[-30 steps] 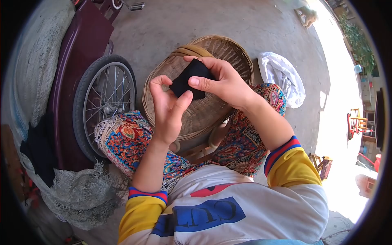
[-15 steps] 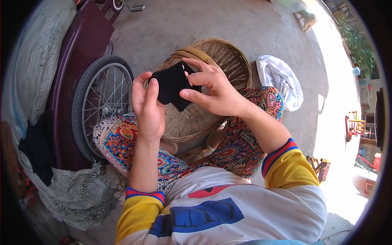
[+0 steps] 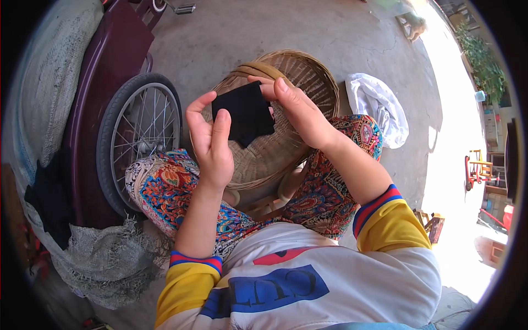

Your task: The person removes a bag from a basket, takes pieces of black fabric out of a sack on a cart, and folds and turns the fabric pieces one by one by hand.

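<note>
A small piece of black cloth (image 3: 243, 114) is held up above a round wicker basket (image 3: 264, 168). My left hand (image 3: 212, 137) pinches its left edge, thumb in front and fingers behind. At the cloth's right edge is my right hand (image 3: 297, 107), its thumb raised off the cloth and its other fingers partly behind it. How those hidden fingers grip the cloth cannot be made out fully. The basket rests between my knees, with a curved handle (image 3: 258, 69) at its far side.
A spoked wheel (image 3: 140, 143) and a maroon cart body (image 3: 99, 99) stand on the left. Dark cloth (image 3: 49, 201) and woven sacking (image 3: 110, 264) lie beside them. A white plastic bag (image 3: 377, 110) is on the floor at the right, and a small wooden stool (image 3: 432, 224) stands nearer.
The black cloth was first shifted left and spread flatter, then moved slightly right. My right thumb has lifted away from the cloth and now points up.
</note>
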Tool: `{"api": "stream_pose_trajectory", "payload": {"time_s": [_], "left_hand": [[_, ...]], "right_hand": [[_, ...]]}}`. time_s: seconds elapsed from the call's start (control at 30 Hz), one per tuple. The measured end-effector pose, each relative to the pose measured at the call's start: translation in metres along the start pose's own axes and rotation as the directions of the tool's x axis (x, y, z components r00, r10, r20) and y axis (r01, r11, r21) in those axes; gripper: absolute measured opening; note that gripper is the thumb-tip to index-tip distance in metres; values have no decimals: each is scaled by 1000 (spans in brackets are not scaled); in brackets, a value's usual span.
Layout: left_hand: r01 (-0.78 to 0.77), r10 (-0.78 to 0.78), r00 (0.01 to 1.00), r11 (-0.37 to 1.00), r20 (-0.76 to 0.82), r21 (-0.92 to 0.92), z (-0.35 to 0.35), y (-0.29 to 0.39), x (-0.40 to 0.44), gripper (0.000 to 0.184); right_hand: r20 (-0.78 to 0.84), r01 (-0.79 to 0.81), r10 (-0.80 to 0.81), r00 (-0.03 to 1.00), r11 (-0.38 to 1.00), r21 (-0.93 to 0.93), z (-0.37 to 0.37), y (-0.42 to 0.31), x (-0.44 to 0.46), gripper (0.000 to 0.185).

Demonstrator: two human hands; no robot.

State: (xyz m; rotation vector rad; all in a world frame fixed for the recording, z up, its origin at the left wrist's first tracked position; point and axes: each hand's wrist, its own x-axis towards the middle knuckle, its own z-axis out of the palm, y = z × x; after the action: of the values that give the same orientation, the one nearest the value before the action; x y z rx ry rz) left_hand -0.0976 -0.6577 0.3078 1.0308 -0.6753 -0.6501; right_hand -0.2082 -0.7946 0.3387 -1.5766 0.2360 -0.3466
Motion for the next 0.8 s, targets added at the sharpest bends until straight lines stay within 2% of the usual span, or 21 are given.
{"api": "stream_pose_trajectory", "payload": {"time_s": [0.03,0.17,0.23,0.27,0.37,0.4,0.43,0.47,0.5,0.53,0.57,0.63,0.7,0.8], "left_hand": [[-24,24,1000,1000,0,-12,0,0,0,33],[-33,34,999,998,20,-56,6,7,0,33],[-6,7,999,999,37,-35,3,6,0,34],[20,-19,998,1000,53,-13,2,6,-1,34],[-33,33,996,999,82,2,12,8,-3,35],[-33,33,996,999,82,2,13,7,-3,35],[-34,35,999,999,22,-24,14,6,-3,36],[-37,35,999,998,-39,-51,14,5,-2,37],[-36,34,999,998,-39,-51,13,6,-1,37],[29,-28,995,1000,-92,8,11,8,1,37],[96,-86,985,993,-148,64,9,9,2,38],[78,-69,988,995,-138,64,5,4,4,38],[60,-52,991,996,-125,63,1,2,5,37],[125,-118,978,992,-172,32,0,6,7,38]], "right_hand": [[-2,-30,30,1000,996,79,1,0,1,71],[16,-82,80,997,981,175,-2,11,2,70],[-62,-176,195,979,957,229,-3,15,0,65],[-62,-176,195,979,957,230,-4,11,-1,65],[2,-117,118,993,982,147,-4,-3,-2,49],[-25,-43,45,999,997,59,-3,-2,-2,40],[-46,29,-31,998,999,-31,-3,-2,-1,32],[-46,29,-30,998,999,-31,-1,-1,-1,32],[-62,91,-96,994,993,-75,1,1,-1,27],[-74,152,-161,984,981,-119,3,2,-1,23],[-74,151,-161,984,981,-119,4,2,-2,23],[-12,263,-323,946,792,-551,6,3,-3,24],[-17,254,-320,947,780,-572,13,12,-4,26],[-9,257,-326,945,762,-594,15,14,-3,31]]}}
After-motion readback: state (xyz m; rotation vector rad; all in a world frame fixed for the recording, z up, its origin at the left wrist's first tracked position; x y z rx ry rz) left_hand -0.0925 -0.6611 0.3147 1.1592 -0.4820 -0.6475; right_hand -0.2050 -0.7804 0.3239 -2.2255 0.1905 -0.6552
